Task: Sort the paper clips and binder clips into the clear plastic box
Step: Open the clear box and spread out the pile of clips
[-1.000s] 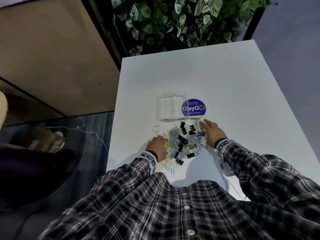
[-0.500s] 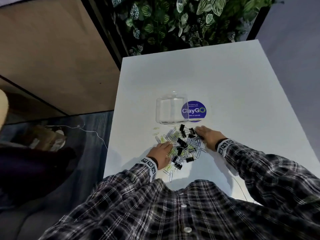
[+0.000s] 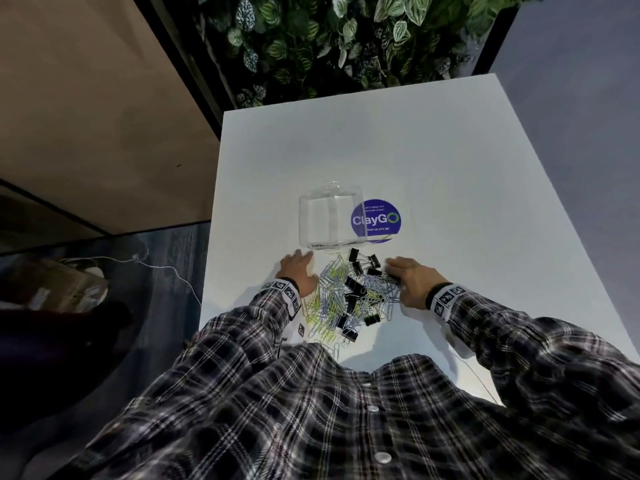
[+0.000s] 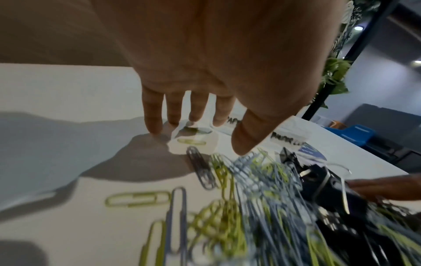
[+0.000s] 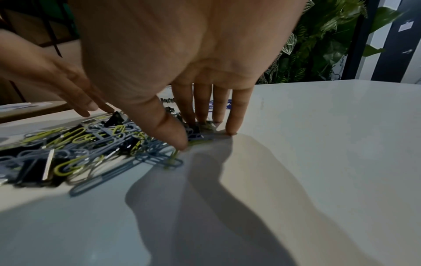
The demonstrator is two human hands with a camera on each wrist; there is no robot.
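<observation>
Dozens of yellow-green and blue-grey paper clips tangled with black binder clips, heaped on white table just short of clear plastic box. Flanked by left hand and right hand, fingers straight and spread, tips down at heap's edges, gripping nothing.

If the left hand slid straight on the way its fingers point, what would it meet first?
Probably the near edge of the clear box: the left hand lies flat, fingertips aimed at its near-left corner, with only bare table between. It might just slip past the corner.
</observation>
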